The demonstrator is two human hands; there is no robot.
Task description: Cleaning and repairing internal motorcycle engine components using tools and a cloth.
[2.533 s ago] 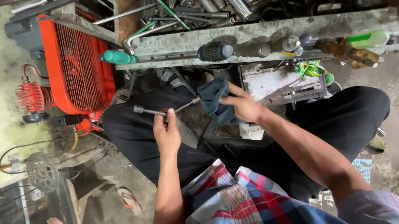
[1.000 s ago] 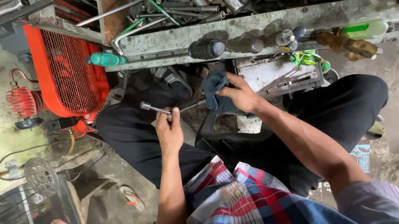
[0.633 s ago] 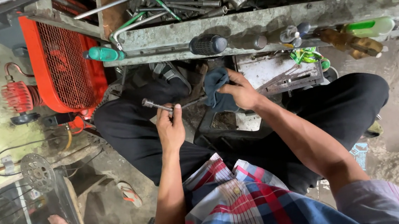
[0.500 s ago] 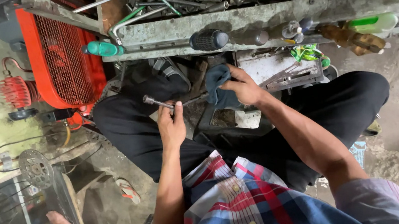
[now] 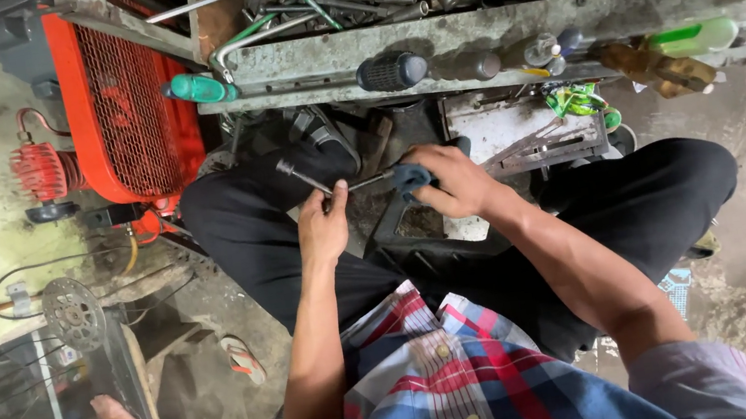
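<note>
Left hand (image 5: 325,229) closed on metal rod (image 5: 302,178), rod end poking up-left past fingers, below bench (image 5: 484,28). Right hand (image 5: 452,181) clenched around blue rag (image 5: 410,177), rag wrapped on thin shaft (image 5: 371,180) joining rod. Both over lap, just under bench edge. Green-handled screwdriver (image 5: 199,89) and black knob (image 5: 393,71) on bench. Red machine (image 5: 124,99) left of bench.
</note>
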